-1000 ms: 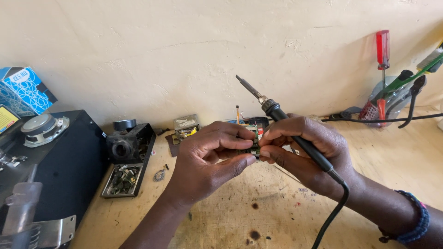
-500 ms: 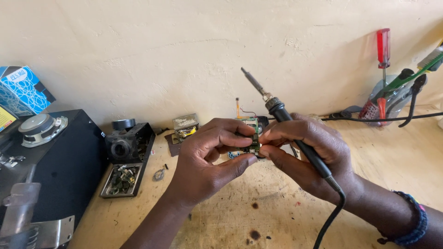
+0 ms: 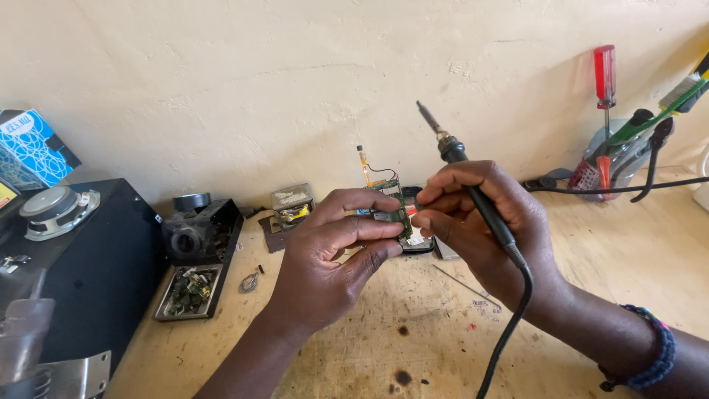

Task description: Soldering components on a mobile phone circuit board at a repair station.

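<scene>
Resting on a scorched wooden bench [image 3: 413, 332]; cream plaster wall [image 3: 258, 89] behind.

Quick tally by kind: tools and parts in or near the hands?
Black-handled soldering iron: 1
Small green circuit board: 1
Red-handled screwdriver: 1
Round grey loudspeaker: 1
Blue patterned cardboard box: 1
Total: 5
</scene>
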